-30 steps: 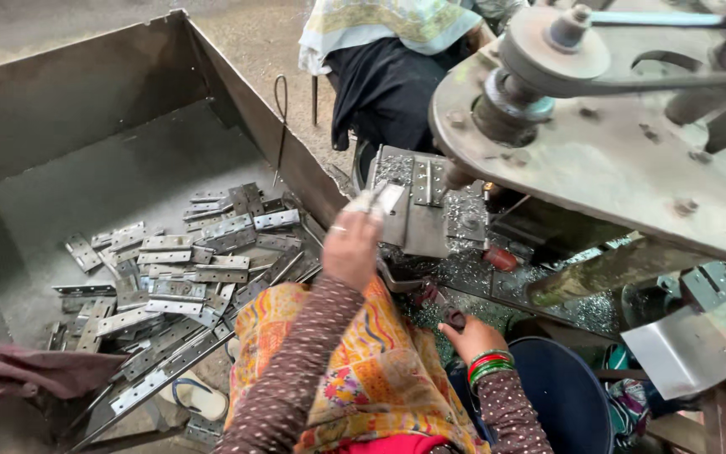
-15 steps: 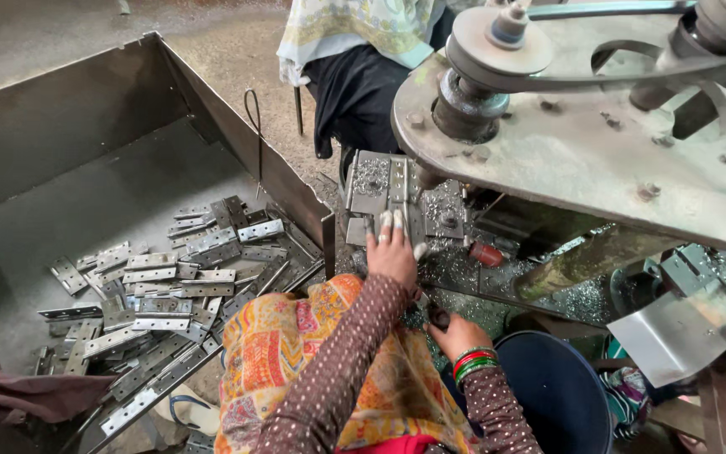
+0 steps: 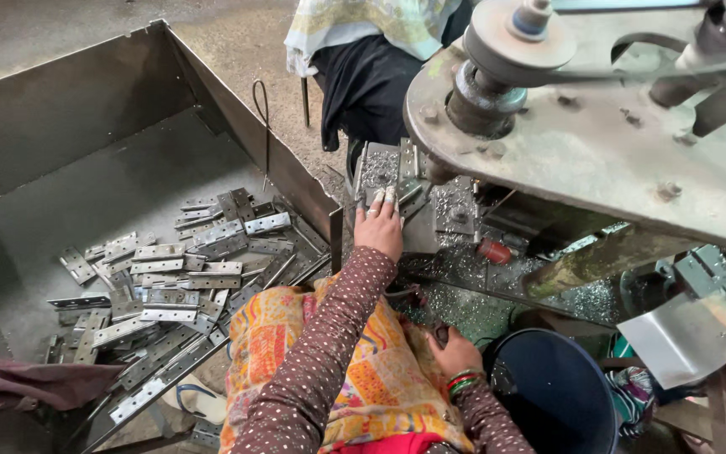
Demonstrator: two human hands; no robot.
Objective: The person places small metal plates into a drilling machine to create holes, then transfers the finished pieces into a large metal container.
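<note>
My left hand (image 3: 378, 225) reaches forward to the metal fixture (image 3: 397, 172) of a machine, fingers together and pressed on a small metal hinge plate seated there; the plate is mostly hidden under the fingertips. My right hand (image 3: 455, 351), with green and red bangles at the wrist, sits low by my lap, closed round a short dark handle (image 3: 440, 333). A heap of flat steel hinges (image 3: 174, 269) lies in the big sheet-metal bin (image 3: 86, 109) to my left.
A heavy grey machine plate with a pulley (image 3: 514, 42) overhangs the fixture on the right. Metal shavings (image 3: 464, 303) cover the machine bed. A dark blue bucket (image 3: 556, 395) stands by my right knee. Another person (image 3: 363, 76) sits beyond the machine.
My left hand, which held a hinge plate up in the air, has moved forward and down onto the fixture. The right hand has stayed low on its handle.
</note>
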